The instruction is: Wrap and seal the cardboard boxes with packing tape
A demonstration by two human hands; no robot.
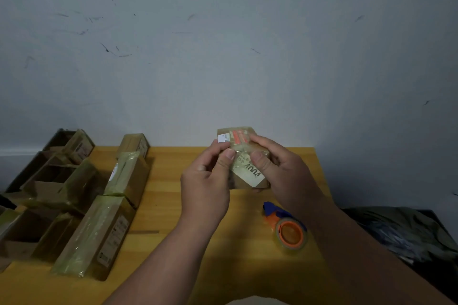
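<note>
Forearms, two, bare, entering from the bottom edge and converging above the counter [173,205].

Left hand [207,188]: fingers curled round the left side of a small cardboard box [247,170], thumb tip laid on its upper face.

Right hand [275,168]: fingers wrapped over the right side and far edge of the same box, thumb pressing on its upper face just beside the left thumb.

Small cardboard box: held between both hands, raised above the far middle of the counter, tilted toward the camera. Surface glossy with clear tape. Bears a pale label printed with dark letters on the near face, an orange sticker and a small white label at the far end.

Tape dispenser [288,229]: orange core, blue handle, clear roll; lying on the counter just below the right forearm, near the right edge.

Wrapped boxes [99,232]: three in a row on the left part of the counter, running from near to far, glossy with tape, each with a printed label on one side.

Open cardboard boxes [42,180]: several, clustered at the far left, flaps up, some partly taped.

Counter: yellow wood, set against a pale scuffed wall [223,44].

Dark crumpled sheet [401,232]: beside the counter's right edge; material cannot be told.
</note>
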